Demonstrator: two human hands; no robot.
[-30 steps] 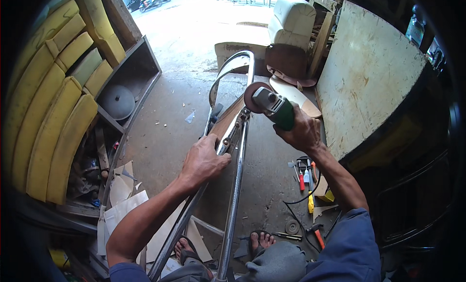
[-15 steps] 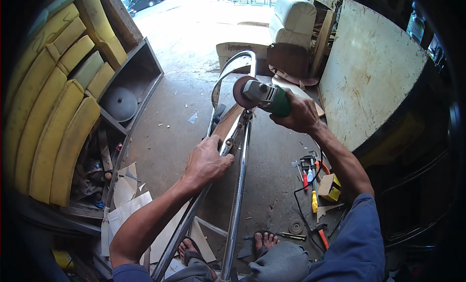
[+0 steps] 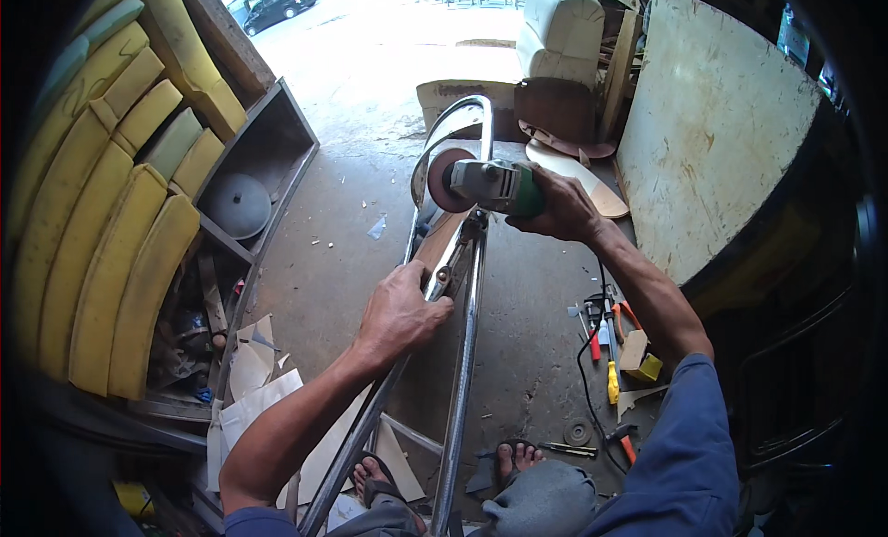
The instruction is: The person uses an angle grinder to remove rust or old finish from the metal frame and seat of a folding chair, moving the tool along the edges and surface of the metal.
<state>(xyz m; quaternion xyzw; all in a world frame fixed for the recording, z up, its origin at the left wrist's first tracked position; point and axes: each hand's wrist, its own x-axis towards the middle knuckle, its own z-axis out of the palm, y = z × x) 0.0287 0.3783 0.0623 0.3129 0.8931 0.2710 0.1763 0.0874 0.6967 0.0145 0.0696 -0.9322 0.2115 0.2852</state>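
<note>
My right hand (image 3: 566,204) is wrapped round the green body of an angle grinder (image 3: 499,185). Its reddish-brown disc (image 3: 448,178) points left, above a chrome tubular frame (image 3: 460,370). Long and narrow, the frame runs from the curved loop at its far end back toward my legs. My left hand (image 3: 400,313) is closed round a shiny metal piece with a bolt (image 3: 444,276), between the frame's two tubes. A brown board (image 3: 438,245) lies beside that piece. Whether the disc touches metal is hard to tell; the left fingertips are partly hidden.
Yellow foam pads (image 3: 139,269) are stacked at left by a grey cabinet (image 3: 301,139). On the right floor lie a yellow-handled screwdriver (image 3: 612,380), a hammer (image 3: 627,444) and a black cord (image 3: 583,370). A pale board (image 3: 717,130) leans behind; a white seat (image 3: 561,33) stands far off.
The view has shifted slightly, so most things sit a little differently in the picture. The grinder has tilted, with its disc lower and farther left relative to the frame. Both hands keep their grips.
</note>
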